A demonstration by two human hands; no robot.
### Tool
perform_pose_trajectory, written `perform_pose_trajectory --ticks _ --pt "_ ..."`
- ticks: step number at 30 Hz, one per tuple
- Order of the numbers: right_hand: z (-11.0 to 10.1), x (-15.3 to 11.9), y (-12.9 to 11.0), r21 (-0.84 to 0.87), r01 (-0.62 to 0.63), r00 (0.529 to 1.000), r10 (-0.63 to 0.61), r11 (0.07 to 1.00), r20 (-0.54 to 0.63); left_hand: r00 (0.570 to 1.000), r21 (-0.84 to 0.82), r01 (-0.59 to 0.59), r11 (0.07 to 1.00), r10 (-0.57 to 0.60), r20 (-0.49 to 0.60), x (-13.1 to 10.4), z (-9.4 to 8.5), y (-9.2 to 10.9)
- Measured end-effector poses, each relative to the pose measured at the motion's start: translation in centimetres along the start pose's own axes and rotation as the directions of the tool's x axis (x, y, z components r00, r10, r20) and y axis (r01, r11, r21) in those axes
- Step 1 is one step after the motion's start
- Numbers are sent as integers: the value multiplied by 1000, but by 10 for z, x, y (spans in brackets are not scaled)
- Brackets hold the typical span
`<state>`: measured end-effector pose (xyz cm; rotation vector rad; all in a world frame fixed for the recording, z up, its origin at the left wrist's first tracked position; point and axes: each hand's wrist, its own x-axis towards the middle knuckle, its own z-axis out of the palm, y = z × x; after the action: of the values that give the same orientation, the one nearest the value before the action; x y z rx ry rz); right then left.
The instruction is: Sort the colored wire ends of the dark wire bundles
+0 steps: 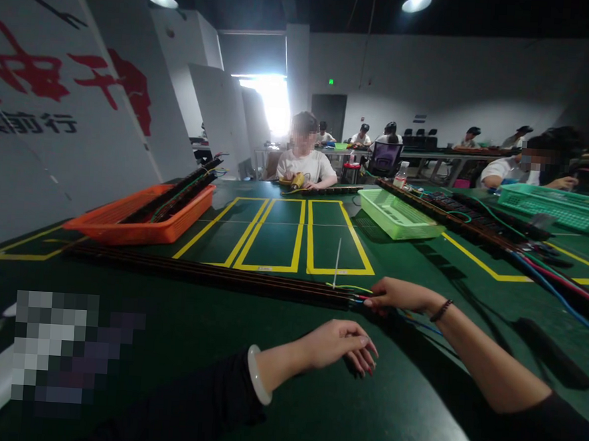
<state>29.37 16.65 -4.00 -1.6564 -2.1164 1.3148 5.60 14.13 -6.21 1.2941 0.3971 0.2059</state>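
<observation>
On tabletop (193,327) | dark strip (221,277): beyond left hand (339,346) | wires (358,300): at right hand's (394,296) fingertips

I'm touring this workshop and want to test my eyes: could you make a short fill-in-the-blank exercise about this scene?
1. The wires at the end of the long dark bundle are touched by the person's ____ hand.
2. The bangle on the other wrist is ____.
3. The basket on the table's far left is ____.
4. The outlines marked on the tabletop are ____.

Missing words: right; white; orange; yellow.
</observation>
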Motion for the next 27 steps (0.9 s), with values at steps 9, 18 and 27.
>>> perform_pose_trajectory --ticks 9,18,27 --pt "39 17 -31 -129 56 976 -81 990 -200 994 -325 -24 946 -13 -112 5 -4 -1" --pt "43 17 -41 -352 106 945 -205 930 -256 988 -550 -6 835 -79 -130 8 -9 0" --pt "65 16 -58 -693 111 812 -467 712 -350 936 -709 -211 673 -68 -344 11 -6 -3"
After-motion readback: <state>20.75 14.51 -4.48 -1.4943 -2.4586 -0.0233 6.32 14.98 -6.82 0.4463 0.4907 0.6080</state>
